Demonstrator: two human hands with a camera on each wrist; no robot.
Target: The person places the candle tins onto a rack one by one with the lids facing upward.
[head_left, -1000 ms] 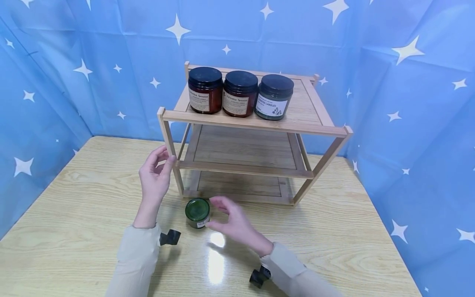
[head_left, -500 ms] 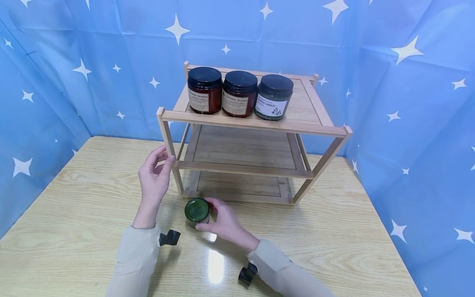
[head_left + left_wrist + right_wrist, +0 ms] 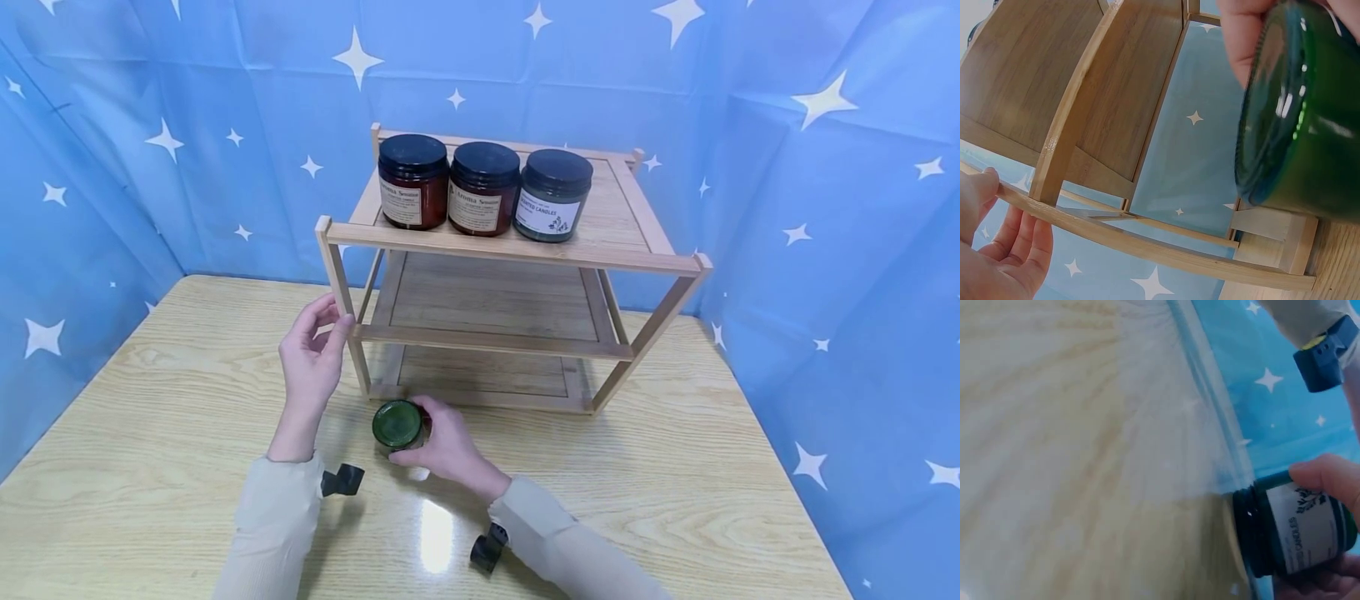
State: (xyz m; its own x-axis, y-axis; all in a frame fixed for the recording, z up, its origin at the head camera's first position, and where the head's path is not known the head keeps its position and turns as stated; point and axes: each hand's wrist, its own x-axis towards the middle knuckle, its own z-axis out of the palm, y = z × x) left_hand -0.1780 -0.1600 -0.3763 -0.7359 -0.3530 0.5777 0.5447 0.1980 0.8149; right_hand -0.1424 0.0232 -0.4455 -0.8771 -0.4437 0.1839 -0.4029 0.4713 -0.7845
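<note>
A green glass candle jar (image 3: 397,423) stands upside down on the table, its glass base facing up. In the right wrist view the black lid (image 3: 1252,532) is at the tabletop, and the white label (image 3: 1302,526) reads upside down. My right hand (image 3: 448,443) grips the jar from its right side, thumb on the near side and fingers behind. My left hand (image 3: 313,354) pinches the left front post (image 3: 1166,244) of a wooden rack (image 3: 517,257), with the thumb on one side and the fingers on the other.
Two amber candle jars (image 3: 412,183) and one dark green candle jar (image 3: 553,196), all with black lids, line the rack's top shelf. Below are a middle shelf (image 3: 495,300) and a bottom shelf (image 3: 483,372). A blue star-patterned curtain (image 3: 787,183) surrounds the wood-grain table (image 3: 187,392).
My right hand has moved left onto the upside-down jar and closed its thumb and fingers around it. The left hand stays on the rack post.
</note>
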